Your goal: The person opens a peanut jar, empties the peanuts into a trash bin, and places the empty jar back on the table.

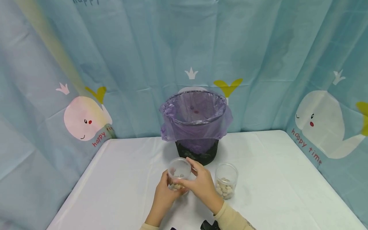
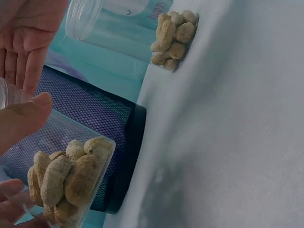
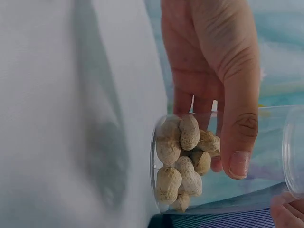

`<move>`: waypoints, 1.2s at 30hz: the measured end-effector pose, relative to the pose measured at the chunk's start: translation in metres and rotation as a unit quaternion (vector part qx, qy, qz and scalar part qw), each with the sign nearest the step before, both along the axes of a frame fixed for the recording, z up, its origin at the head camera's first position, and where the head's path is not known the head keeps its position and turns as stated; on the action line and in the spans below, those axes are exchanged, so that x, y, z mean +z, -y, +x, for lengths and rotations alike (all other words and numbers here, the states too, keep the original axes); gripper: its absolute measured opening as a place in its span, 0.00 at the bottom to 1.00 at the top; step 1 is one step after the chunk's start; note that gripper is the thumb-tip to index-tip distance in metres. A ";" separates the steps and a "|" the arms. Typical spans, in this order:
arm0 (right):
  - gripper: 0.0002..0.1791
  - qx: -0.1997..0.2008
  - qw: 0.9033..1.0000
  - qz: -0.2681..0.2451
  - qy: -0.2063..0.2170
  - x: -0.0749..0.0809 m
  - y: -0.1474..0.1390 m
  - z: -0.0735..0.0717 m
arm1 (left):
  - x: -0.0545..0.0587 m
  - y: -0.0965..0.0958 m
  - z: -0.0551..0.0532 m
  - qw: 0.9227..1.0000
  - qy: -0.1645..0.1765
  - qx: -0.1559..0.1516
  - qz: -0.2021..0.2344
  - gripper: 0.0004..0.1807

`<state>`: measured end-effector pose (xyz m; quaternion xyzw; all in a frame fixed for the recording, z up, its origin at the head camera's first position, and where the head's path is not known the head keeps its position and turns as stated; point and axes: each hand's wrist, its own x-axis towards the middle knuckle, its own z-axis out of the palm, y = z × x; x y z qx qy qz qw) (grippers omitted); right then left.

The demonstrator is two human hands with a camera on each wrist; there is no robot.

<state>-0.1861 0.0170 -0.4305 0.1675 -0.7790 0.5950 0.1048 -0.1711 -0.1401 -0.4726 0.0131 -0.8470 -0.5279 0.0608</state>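
My left hand (image 1: 166,193) grips the lower body of a clear plastic jar (image 1: 179,167) with several unshelled peanuts (image 3: 180,161) in its bottom. The right hand (image 1: 202,183) holds the same jar near its rim, thumb across the front and fingers at the far side. In the right wrist view the left thumb lies along the jar wall. The jar is held upright just in front of a black mesh bin (image 1: 196,156). Whether a lid covers it, I cannot tell. A second clear jar (image 1: 226,174), part filled with peanuts, stands right of my right hand.
A purple bag (image 1: 198,131) lines the bin and folds over its rim. The bin stands at the back of a white-covered table (image 1: 129,179). Behind hangs a blue curtain (image 1: 138,64) with whale prints. Dark objects (image 1: 210,225) lie at the front edge.
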 end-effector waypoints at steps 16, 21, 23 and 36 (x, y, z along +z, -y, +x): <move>0.42 -0.025 0.998 -0.051 0.018 0.016 -0.020 0.009 | 0.017 -0.011 0.009 0.994 -0.105 0.010 -0.018 0.48; 0.40 -0.025 0.998 -0.057 0.015 0.015 -0.029 0.011 | 0.022 -0.013 0.012 0.994 -0.109 -0.003 -0.030 0.50; 0.40 -0.023 0.998 -0.063 0.019 0.013 -0.033 0.011 | 0.023 -0.014 0.012 0.992 -0.118 -0.011 -0.040 0.51; 0.42 -0.009 0.997 -0.071 0.033 0.012 -0.044 0.012 | 0.027 -0.020 0.014 0.975 -0.184 -0.002 -0.126 0.50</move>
